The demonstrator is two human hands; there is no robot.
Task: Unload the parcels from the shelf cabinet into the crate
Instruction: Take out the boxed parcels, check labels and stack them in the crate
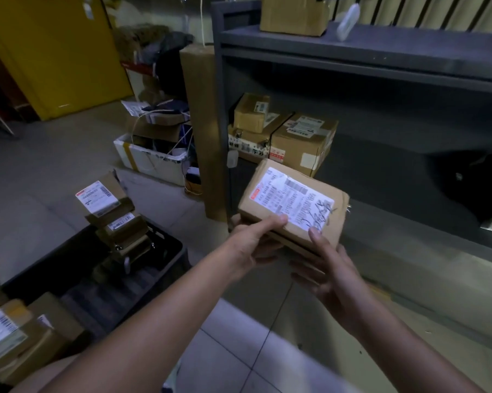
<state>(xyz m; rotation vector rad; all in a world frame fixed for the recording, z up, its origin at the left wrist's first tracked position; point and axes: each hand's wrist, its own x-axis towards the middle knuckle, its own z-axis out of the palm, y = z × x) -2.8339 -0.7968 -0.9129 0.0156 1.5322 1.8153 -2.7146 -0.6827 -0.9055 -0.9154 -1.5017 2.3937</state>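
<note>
Parcel (293, 202): a flat, rectangular box of brown cardboard with worn, softened corners. On its top face is a white shipping label printed with barcodes and scrawled over in black marker. It sits just right of the frame's centre, held in the air in front of the shelf cabinet (352, 43), a dark grey metal frame with smooth flat shelves filling the right half of the picture.

The cabinet's middle shelf holds three cardboard boxes (284, 134), taped and labelled, the smallest stacked on top of one of the others. On the top shelf stands a larger carton (293, 18), with a white plastic bottle (348, 21) just beside it.

At lower left is the crate (120, 296), black plastic with a ribbed floor. Inside it several labelled brown parcels (111, 219) lean in a tilted pile. More labelled boxes (15, 336) lie at the frame's lower left edge; whether they are inside the crate I cannot tell.

The left hand (253, 245) grips the parcel's near left corner, thumb flat on top and fingers curled beneath. The right hand (330, 273) pinches the near edge, thumb pressed on the label and fingers spread loosely underneath.
</note>
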